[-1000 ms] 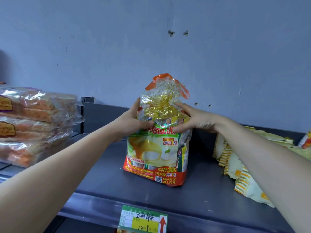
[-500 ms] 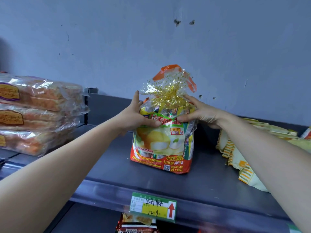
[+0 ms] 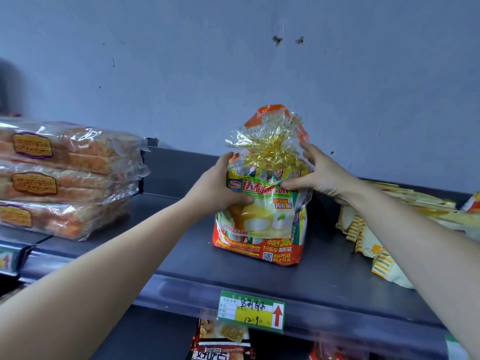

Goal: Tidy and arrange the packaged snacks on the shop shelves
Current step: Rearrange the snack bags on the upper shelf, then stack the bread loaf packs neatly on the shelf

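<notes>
A tall snack bag (image 3: 262, 224) stands upright on the dark shelf (image 3: 181, 258). It is orange, green and yellow, with a cream cake pictured on the front and a gold tinsel tie at its gathered clear top. My left hand (image 3: 215, 190) grips its upper left side, thumb across the front. My right hand (image 3: 317, 178) grips the upper right side just below the tie, thumb on the front and fingers behind.
Three clear-wrapped cake loaves (image 3: 65, 178) are stacked at the left. Yellow striped packets (image 3: 371, 242) lie flat at the right. A green and yellow price tag (image 3: 250, 311) hangs on the shelf's front rail. More packets (image 3: 220, 341) show on the shelf below. A grey wall backs the shelf.
The bag stands a little further back on the shelf, both hands still on it. My left thumb has slid further across the bag's front.
</notes>
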`<state>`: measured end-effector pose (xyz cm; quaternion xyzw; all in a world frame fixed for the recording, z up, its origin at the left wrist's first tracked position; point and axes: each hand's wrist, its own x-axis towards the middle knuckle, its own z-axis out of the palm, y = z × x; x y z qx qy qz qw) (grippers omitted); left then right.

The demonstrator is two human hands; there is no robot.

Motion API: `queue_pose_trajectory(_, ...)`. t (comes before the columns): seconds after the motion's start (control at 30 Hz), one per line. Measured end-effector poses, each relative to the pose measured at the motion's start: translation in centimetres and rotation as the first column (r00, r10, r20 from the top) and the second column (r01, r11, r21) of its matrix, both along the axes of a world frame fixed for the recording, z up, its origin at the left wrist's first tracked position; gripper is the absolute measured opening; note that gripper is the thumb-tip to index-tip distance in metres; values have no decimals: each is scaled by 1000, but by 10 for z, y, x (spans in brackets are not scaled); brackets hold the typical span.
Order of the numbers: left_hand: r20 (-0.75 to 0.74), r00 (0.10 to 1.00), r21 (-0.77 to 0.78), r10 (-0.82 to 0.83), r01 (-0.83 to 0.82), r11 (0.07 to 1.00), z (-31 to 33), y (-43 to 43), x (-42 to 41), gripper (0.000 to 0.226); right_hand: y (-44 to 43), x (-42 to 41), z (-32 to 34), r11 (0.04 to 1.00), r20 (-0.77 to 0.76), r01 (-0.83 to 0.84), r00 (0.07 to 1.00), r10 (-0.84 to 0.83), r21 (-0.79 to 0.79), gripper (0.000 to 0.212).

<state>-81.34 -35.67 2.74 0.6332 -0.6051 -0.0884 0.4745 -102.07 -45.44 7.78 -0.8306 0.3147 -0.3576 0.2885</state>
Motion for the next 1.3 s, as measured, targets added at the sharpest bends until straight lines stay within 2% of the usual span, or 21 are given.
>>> queue_pose_trajectory(0.1, 42, 999, -7, 35, -34, 999, 1, 15, 0, 106, 20, 0, 0, 973, 2, 20, 1000, -20, -231, 113)
queue_pose_trajectory(0.23, 83, 988, -25, 130, -128, 991, 3, 43, 5, 88, 44, 17, 2, 844, -46, 110, 986, -157, -526, 108)
queue_pose_trajectory(0.3, 110, 977, -18, 185, -184, 983, 2, 60, 11, 78, 55, 31, 0, 741, 24, 187, 974, -226, -645, 99)
queue_pose_trajectory(0.43, 144, 942, -3, 303, -305, 952, -4, 98, 34, 60, 79, 60, -12, 638, 202, 316, 948, -247, -702, 93)
queue_pose_trajectory(0.53, 163, 907, 25, 389, -398, 917, -10, 127, 58, 51, 98, 89, -17, 628, 169, 229, 973, -155, -744, 80)
queue_pose_trajectory(0.67, 191, 855, 37, 483, -498, 867, -15, 156, 100, 41, 123, 135, -24, 855, 1, 29, 999, -33, -517, 66)
queue_pose_trajectory(0.77, 177, 822, 30, 542, -555, 831, -16, 174, 139, 37, 132, 173, -33, 947, -82, -22, 997, -4, -321, 67)
queue_pose_trajectory(0.87, 170, 796, 0, 581, -589, 808, -13, 186, 184, 38, 137, 214, -38, 996, -45, -58, 997, 55, -64, 71)
queue_pose_trajectory(0.97, 128, 782, -23, 610, -612, 790, -9, 191, 230, 41, 144, 252, -38, 979, 30, -65, 998, 61, 196, 77)
queue_pose_trajectory(1.03, 49, 781, -26, 623, -623, 782, -7, 193, 255, 46, 147, 272, -36, 912, 74, -78, 996, 52, 404, 85)
queue_pose_trajectory(1.1, -6, 766, -26, 642, -642, 766, -5, 193, 275, 55, 147, 287, -37, 833, 113, -110, 992, 58, 542, 93)
queue_pose_trajectory(1.23, 49, 720, 78, 692, -694, 716, -4, 188, 307, 69, 145, 304, -44, 801, 138, -88, 990, 7, 592, 97)
queue_pose_trajectory(1.3, -12, 754, 142, 656, -648, 748, -6, 184, 318, 80, 141, 309, -45, 803, 139, -71, 990, -15, 592, 109)
